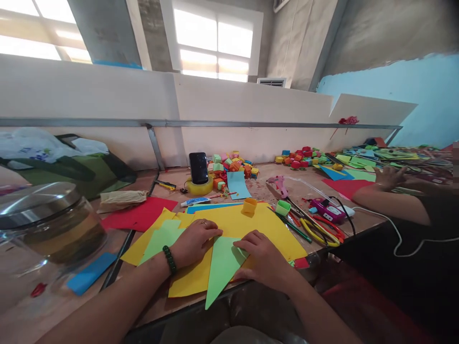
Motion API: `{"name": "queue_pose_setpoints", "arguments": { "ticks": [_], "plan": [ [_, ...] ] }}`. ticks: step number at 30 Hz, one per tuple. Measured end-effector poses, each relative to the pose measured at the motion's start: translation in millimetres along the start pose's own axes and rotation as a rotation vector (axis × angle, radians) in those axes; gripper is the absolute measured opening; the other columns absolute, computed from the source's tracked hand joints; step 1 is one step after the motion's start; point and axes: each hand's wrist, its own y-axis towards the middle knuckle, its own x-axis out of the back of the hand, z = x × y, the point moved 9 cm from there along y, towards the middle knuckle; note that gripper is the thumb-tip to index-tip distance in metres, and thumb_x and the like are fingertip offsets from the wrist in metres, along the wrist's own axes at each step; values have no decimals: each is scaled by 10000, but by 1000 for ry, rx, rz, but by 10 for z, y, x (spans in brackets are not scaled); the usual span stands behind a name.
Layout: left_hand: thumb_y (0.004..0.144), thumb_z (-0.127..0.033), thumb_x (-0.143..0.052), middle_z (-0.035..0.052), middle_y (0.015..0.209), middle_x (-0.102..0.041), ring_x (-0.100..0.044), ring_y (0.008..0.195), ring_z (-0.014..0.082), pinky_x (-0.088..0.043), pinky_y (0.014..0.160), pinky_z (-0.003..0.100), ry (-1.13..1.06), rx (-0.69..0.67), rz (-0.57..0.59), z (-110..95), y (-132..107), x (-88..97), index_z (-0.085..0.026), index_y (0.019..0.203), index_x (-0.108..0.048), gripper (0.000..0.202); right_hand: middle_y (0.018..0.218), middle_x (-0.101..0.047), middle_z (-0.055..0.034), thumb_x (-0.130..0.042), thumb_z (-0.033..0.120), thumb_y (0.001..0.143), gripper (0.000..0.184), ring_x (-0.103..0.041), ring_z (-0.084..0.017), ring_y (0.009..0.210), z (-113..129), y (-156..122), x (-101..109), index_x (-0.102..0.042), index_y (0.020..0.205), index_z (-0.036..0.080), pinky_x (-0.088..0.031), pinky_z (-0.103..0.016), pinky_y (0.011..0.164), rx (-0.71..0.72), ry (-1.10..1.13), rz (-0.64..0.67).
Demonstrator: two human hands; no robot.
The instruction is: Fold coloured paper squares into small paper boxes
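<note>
A light green sheet of paper (224,267), folded to a pointed triangle, lies over yellow sheets (229,220) and its tip juts past the table's front edge. My left hand (197,241), wearing a ring and a dark bead bracelet, has its fingers together at the top left corner of the green paper. At the paper's right edge, my right hand (263,260) grips it, thumb below and fingertips on top. Another light green sheet (161,239) is partly under my left wrist. A yellow paper ring (249,206) stands on the yellow sheets.
Left are a glass jar (53,229), a blue strip (91,273) and red paper (143,215). A phone (198,168) stands behind, beside paper cubes (233,167). Right are a pink glue gun (278,184), scissors (319,231), a purple power strip (326,210) and another person's arm (390,200).
</note>
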Motion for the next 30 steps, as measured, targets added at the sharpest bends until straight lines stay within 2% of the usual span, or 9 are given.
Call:
{"name": "queue_pose_setpoints", "arguments": {
  "ticks": [4,9,14,19,21,23,26,28,30],
  "plan": [
    [826,-50,-435,102,1042,-706,-629,968,225,-511,864,371,-37,22,34,13,-2,8,-219,1055,-714,399,901,-647,-81,-807,523,597,569,-570,-230,870,54,-11,-9,-675,1043,195,-517,-345,722,72,44,-25],
    [837,-78,-442,124,1090,-689,-612,1006,252,-486,900,409,-173,95,41,110,0,-53,-203,1042,-720,367,826,-650,-51,-645,339,846,145,-551,-178,815,69,-38,-11,-684,906,213,-483,-296,701,139,25,-57],
    [802,-66,-463,103,1103,-688,-608,1024,234,-484,920,383,-246,145,27,163,-2,-51,-210,1071,-713,394,972,-651,-72,-830,459,602,550,-561,-222,899,150,-84,-9,-656,1058,207,-502,-336,744,85,25,25],
    [815,-84,-439,110,1064,-701,-620,994,222,-491,904,374,-279,92,-10,78,4,25,-203,1063,-715,391,845,-656,-42,-765,209,714,174,-572,-204,848,383,-152,-28,-665,857,206,-500,-331,744,116,16,42],
    [821,-96,-436,113,1056,-705,-624,986,221,-494,902,372,-315,80,-28,62,9,33,-197,1056,-717,380,978,-666,-84,-777,218,691,236,-569,-241,978,427,-142,-28,-654,889,187,-498,-366,828,113,10,18],
    [829,-108,-430,115,1058,-705,-628,981,215,-497,903,364,-359,89,-33,71,18,16,-190,1054,-717,374,1162,-626,-140,-823,278,632,445,-537,-276,1100,427,-109,-48,-629,1014,158,-483,-397,900,91,3,18],
    [848,-134,-411,119,1069,-701,-629,978,206,-497,903,348,-428,141,-17,122,33,-39,-174,1062,-715,374,1146,-648,-130,-834,310,613,596,-572,-267,1042,417,-84,-134,-589,1132,152,-497,-391,863,85,-7,57],
    [865,-176,-418,121,1070,-698,-627,975,205,-489,907,345,-495,198,-18,171,33,-57,-165,1071,-712,359,1013,-691,-91,-793,285,668,448,-601,-245,940,418,-117,-180,-624,1068,174,-502,-361,787,98,-12,55],
    [876,-246,-450,121,1068,-694,-622,981,208,-475,918,345,-594,257,-35,210,22,-41,-160,1079,-709,340,879,-703,-59,-691,239,776,170,-613,-206,843,425,-172,-179,-661,937,195,-484,-310,720,112,12,30]
  ]
}}
